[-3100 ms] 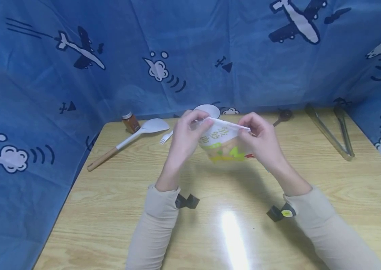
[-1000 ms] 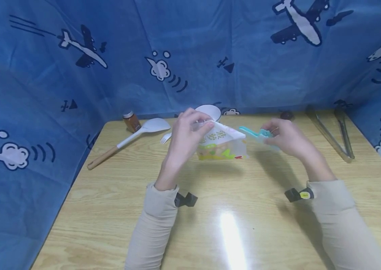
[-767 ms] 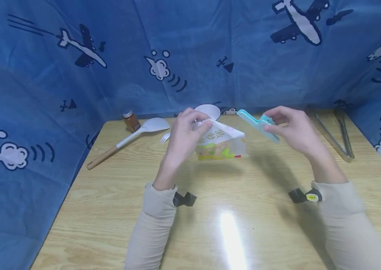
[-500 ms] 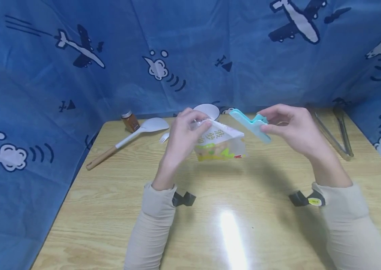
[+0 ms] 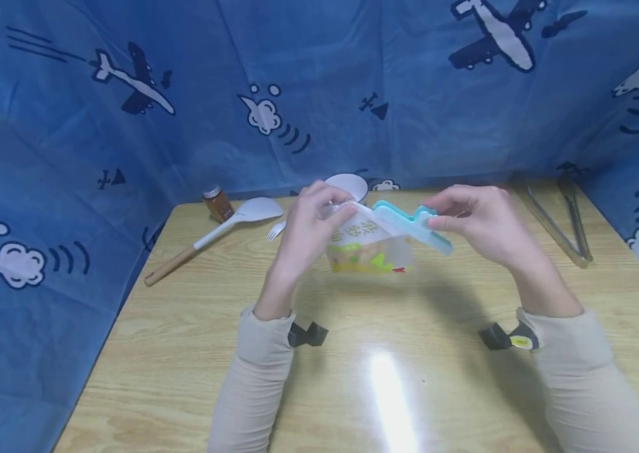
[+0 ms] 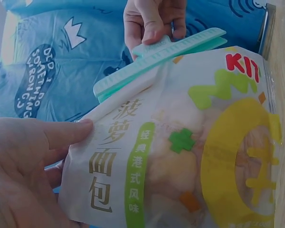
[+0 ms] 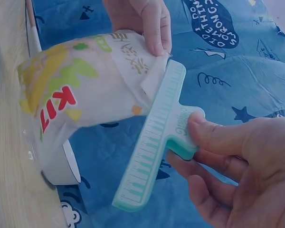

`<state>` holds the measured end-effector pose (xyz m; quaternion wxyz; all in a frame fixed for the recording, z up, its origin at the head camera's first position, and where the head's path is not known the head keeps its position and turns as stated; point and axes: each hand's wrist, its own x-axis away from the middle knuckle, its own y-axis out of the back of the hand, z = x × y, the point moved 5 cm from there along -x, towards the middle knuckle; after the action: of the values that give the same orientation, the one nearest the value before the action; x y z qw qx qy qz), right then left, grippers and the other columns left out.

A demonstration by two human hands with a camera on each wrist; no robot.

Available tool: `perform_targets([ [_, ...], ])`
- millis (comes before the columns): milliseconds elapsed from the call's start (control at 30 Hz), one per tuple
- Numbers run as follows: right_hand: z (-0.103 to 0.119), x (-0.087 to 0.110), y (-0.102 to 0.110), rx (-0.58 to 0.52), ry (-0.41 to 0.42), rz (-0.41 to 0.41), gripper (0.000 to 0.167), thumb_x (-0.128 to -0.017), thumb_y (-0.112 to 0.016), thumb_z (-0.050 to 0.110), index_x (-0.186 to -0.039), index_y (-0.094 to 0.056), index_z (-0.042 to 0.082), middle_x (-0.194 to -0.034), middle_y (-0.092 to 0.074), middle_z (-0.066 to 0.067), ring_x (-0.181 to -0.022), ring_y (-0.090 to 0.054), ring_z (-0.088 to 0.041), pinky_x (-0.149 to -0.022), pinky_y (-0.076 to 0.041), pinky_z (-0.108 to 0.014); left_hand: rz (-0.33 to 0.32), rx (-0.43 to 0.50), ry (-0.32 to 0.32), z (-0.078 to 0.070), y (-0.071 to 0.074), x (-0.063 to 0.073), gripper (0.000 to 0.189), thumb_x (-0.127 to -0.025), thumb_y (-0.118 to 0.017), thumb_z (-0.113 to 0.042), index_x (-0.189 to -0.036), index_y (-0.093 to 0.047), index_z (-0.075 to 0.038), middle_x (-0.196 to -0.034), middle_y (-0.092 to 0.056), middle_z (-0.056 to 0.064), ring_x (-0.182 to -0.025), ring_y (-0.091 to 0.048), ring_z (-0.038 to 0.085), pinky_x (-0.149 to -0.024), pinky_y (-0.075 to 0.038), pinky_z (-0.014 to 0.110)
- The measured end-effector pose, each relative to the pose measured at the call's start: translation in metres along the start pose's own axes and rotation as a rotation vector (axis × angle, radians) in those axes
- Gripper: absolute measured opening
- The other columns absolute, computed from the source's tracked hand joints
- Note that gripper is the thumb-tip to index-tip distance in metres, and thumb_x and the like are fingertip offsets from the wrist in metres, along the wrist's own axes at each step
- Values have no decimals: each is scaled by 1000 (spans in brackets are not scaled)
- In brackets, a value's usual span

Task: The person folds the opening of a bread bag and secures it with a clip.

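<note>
My left hand (image 5: 310,223) pinches the folded top edge of a bread bag (image 6: 175,161), white and clear with yellow and green print, holding it above the table. My right hand (image 5: 486,220) holds a turquoise bag clip (image 7: 156,137), thumb and fingers pinching its two handles. In the left wrist view the clip's long bar lies along the bag's folded edge, to the far side of my left thumb. The bag's lower part, with pale bread pieces inside, hangs free in the head view.
At the back left stand a jar (image 5: 218,204) and a white turner (image 5: 245,214) with a wooden handle. A white fork (image 5: 276,231) and a white bowl (image 5: 350,185) are behind the bag. Metal tongs (image 5: 575,220) lie at the right, before a blue curtain (image 5: 319,75).
Both hands held the bag's top edge at first. My right hand has let go, taken up the clip and brought it left onto the fold. My left hand keeps its hold.
</note>
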<state>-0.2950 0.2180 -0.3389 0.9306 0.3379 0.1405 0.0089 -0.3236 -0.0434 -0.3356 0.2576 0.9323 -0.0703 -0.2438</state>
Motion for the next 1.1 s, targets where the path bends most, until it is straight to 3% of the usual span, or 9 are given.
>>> perform_targets([
  [167, 0, -2, -9, -26, 11, 41, 28, -90, -85, 16, -117, -79, 9, -104, -81, -13, -79, -69, 4, -73, -53, -14, 16, -18, -6, -1, -2, 0, 15, -96, -78, -17, -106, -79, -6, -112, -73, 8, -114, -59, 24, -105, -46, 45],
  [367, 1, -4, -16, -27, -5, 45, 26, -91, -84, 16, -116, -80, 11, -103, -81, -11, -83, -73, -2, -75, -54, -16, 35, -28, -3, -1, -5, -1, 16, -95, -78, -17, -106, -79, -5, -111, -76, 9, -112, -66, 24, -115, -42, 43],
  [567, 1, -2, -14, -19, -37, 17, 22, -92, -83, 15, -114, -80, 15, -101, -80, -8, -84, -74, -4, -76, -55, -17, 60, -17, 24, 0, -6, -1, 18, -95, -78, -17, -108, -78, -4, -111, -76, 10, -111, -66, 25, -104, -50, 43],
  [733, 1, -3, -15, -15, -22, 28, 26, -91, -84, 17, -117, -80, 14, -105, -80, -8, -86, -70, 0, -77, -54, -17, 68, -15, 36, 1, -7, -1, 18, -96, -78, -16, -109, -78, -4, -112, -76, 10, -113, -66, 25, -104, -51, 43],
  [1100, 3, -3, -18, -26, -4, 18, 27, -93, -82, 15, -119, -79, 15, -109, -76, -2, -91, -67, -3, -77, -54, -20, 43, 24, 68, 4, -5, 0, 16, -95, -78, -16, -108, -76, -6, -109, -77, 9, -109, -69, 24, -102, -55, 43],
])
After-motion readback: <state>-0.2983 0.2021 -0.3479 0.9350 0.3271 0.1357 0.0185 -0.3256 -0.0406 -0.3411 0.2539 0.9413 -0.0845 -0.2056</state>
